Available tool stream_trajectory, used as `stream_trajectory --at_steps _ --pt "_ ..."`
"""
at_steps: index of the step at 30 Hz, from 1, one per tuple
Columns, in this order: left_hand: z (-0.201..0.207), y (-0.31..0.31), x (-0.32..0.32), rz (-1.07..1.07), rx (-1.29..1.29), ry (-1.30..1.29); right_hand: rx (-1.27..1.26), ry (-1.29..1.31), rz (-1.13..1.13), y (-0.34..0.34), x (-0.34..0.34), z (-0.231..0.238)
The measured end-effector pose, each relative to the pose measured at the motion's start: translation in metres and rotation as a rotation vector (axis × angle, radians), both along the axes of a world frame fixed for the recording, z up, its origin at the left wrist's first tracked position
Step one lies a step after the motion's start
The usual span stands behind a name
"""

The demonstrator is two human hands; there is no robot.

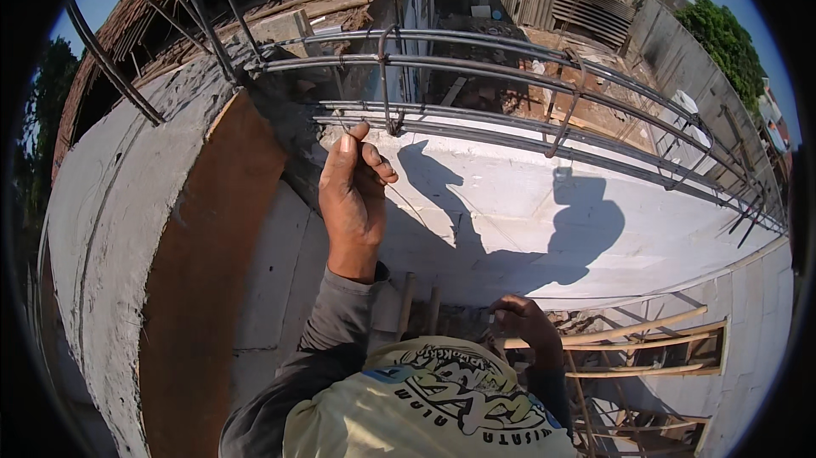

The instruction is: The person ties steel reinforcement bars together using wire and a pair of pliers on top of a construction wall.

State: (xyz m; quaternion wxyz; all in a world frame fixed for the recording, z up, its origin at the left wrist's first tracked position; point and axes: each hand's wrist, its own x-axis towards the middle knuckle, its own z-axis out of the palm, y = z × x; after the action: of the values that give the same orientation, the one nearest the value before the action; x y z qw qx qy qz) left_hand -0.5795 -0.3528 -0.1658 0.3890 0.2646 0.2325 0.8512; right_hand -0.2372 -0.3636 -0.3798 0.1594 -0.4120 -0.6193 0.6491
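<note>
My left hand is raised in front of the wall top, thumb and fingers pinched on a thin tie wire. One end of the wire rises by the lower steel bars; the rest trails down to the right across the pale wall. Just beyond my fingertips runs a rebar cage, its long bars joined by bent stirrups. Lower down, close to my body, my right hand has its fingers curled in. Whether something is in it, I cannot make out.
A white block wall runs under the cage, bearing my shadow. At left stands a concrete column with a brown board and upright bars. Bamboo poles lie at lower right. Corrugated sheets stand behind.
</note>
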Motion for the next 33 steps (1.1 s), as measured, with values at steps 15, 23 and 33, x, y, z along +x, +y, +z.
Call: stream_trajectory --at_steps 15,23,33 --pt "-0.012 0.001 -0.011 0.326 -0.167 0.093 0.224 0.025 -0.084 -0.006 -0.028 0.018" --pt "-0.029 0.001 0.017 0.145 -0.103 0.095 0.185 0.07 -0.145 -0.001 -0.038 0.058" --pt "-0.053 -0.014 0.069 -0.028 -0.229 0.114 0.038 0.355 -0.155 0.004 -0.053 0.078"
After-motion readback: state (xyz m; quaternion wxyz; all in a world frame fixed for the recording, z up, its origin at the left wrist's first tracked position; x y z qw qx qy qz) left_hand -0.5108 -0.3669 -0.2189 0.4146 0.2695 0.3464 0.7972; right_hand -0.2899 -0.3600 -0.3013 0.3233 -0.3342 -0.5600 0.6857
